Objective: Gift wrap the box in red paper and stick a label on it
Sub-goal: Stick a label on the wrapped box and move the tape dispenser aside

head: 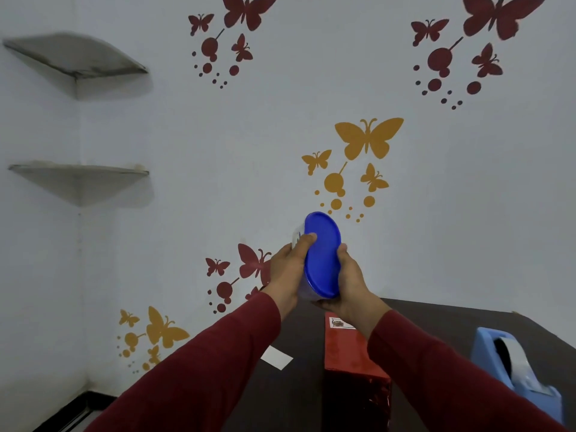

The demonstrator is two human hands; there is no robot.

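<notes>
A box wrapped in shiny red paper (349,353) stands on the dark table (436,319), below my arms. A small white label with a picture (340,323) sits on its top near the far end. I hold a clear round container with a blue lid (322,254) up in front of the wall, tilted so the lid faces me. My left hand (288,271) grips its left side, thumb on the lid's rim. My right hand (350,283) grips the lid's right edge and cups the bottom.
A light blue tape dispenser (514,369) with a roll of tape stands at the table's right. A white slip of paper (276,357) lies left of the red box. The wall with butterfly decals is close behind; two corner shelves (81,179) hang at left.
</notes>
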